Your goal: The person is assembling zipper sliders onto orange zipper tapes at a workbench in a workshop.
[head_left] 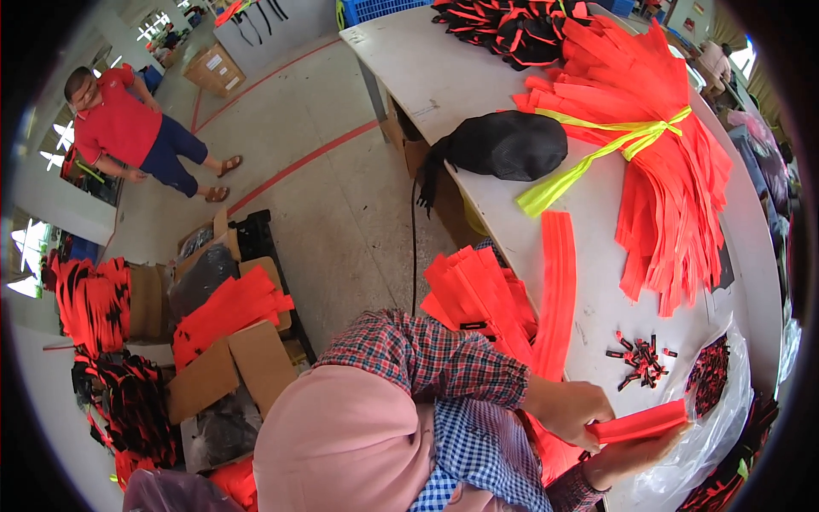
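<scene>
Neither my left hand nor my right hand is in view. Close by, a co-worker in a pink headscarf [341, 435], plaid sleeves and a blue checked apron [482, 444] leans over the white table. The co-worker's left hand [570, 411] pinches a folded bright red-orange fabric strip [641, 422]. Their other hand [636, 459] lies along the strip's lower side, palm towards it. A long strip [556, 290] of the same colour runs along the table edge beside a stack of strips [478, 299]. Small black-and-red tabs [641, 360] lie loose near these hands.
A plastic bag [717, 392] holds more tabs. On the table [512, 205] are a strip bundle [665, 171] tied with a yellow band [614, 141] and a black mesh bundle [508, 145]. Open cartons [230, 375] and strip piles stand left. A person [136, 128] in red stands on the floor.
</scene>
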`<state>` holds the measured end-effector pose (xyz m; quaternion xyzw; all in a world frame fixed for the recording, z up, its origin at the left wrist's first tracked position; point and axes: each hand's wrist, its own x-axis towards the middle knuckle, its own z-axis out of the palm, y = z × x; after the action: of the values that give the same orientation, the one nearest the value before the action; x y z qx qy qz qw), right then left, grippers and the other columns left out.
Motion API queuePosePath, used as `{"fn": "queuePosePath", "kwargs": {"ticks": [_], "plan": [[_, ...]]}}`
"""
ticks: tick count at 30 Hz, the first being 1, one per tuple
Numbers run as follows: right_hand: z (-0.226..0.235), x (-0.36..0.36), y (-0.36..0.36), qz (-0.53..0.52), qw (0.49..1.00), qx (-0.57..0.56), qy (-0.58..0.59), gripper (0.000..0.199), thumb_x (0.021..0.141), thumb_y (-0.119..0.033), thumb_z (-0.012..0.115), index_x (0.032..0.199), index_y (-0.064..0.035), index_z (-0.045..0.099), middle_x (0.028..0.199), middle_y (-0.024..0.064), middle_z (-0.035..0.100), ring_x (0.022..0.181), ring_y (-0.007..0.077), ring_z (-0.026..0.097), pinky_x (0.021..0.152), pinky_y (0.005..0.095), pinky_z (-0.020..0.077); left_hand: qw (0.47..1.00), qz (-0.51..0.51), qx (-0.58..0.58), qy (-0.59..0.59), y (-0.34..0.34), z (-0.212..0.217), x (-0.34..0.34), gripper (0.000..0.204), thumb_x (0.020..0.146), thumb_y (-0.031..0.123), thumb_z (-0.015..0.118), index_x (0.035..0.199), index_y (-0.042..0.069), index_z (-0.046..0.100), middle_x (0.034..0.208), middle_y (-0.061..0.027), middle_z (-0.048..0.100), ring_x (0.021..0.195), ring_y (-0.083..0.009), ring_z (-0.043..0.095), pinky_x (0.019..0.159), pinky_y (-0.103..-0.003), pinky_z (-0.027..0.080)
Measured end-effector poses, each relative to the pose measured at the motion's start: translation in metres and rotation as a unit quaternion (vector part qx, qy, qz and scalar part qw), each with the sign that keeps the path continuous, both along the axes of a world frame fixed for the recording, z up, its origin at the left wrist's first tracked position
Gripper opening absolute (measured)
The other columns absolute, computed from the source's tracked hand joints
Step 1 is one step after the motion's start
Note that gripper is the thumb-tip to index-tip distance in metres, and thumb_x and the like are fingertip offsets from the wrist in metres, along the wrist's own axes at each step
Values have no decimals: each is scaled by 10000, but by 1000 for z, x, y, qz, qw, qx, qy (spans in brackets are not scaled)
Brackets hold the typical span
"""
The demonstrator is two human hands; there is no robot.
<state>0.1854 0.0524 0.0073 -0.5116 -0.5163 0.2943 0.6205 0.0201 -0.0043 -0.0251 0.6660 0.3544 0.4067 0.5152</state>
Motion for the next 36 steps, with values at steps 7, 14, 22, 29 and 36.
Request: {"fn": "queuePosePath", "kwargs": {"ticks": [7,14,22,29,36], "plan": [[58,17,19,-69,982,66,162,557,1044,-403,487,1376,44,499,1366,154,512,1278,234,494,1106,396,400,999,-28,29,35,20,6,0,340,790,296,722,961,10,652,781,-179,670,760,-389,645,695,-471,494],[45,138,38,-294,861,121,-397,457,995,-90,571,1419,37,455,1313,205,604,1141,270,634,987,366,505,948,-28,144,284,47,-15,-28,308,781,258,723,962,18,653,793,-203,668,800,-413,660,714,-526,515],[-2,302,-5,-380,759,73,-524,498,954,15,535,1441,37,432,1315,268,586,1169,379,609,1013,412,499,917,-1,75,393,76,9,-154,280,760,220,763,964,38,703,844,-211,675,832,-397,649,721,-468,492],[-83,354,-64,-148,917,-285,-237,143,899,-167,670,903,-27,640,749,73,578,676,142,531,544,335,430,971,46,-114,203,76,3,-197,236,828,176,778,944,-2,678,798,-62,687,752,-161,657,694,-303,508],[-34,182,-45,103,868,-163,-458,136,875,-113,668,914,7,616,906,198,639,813,360,641,681,408,517,935,247,-154,-201,69,19,-119,205,886,115,752,1038,2,672,946,-19,691,859,-69,641,757,-222,525]]}}
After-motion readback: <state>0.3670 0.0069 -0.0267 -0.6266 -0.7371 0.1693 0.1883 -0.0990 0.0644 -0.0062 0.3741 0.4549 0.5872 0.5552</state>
